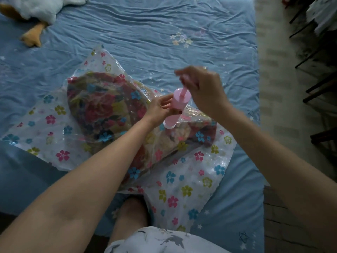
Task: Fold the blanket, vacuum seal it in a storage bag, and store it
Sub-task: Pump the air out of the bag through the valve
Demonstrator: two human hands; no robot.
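A clear storage bag (184, 183) printed with coloured flowers lies on the blue bed. Inside it sits the folded floral blanket (98, 106). A pink hand pump (177, 108) stands upright on the bag's valve, near the blanket's right part. My left hand (160, 108) grips the pump's cylinder from the left. My right hand (202, 88) is above the pump and grips its pink handle, with the plunger rod drawn up out of the cylinder. The right hand is blurred by motion.
The blue bedsheet (164, 33) spreads wide behind the bag. A white and orange plush toy (34, 13) lies at the far left corner. The bed's right edge meets a pale floor (284, 70), where dark chair legs (313, 52) stand. My knee (131, 214) rests at the near edge.
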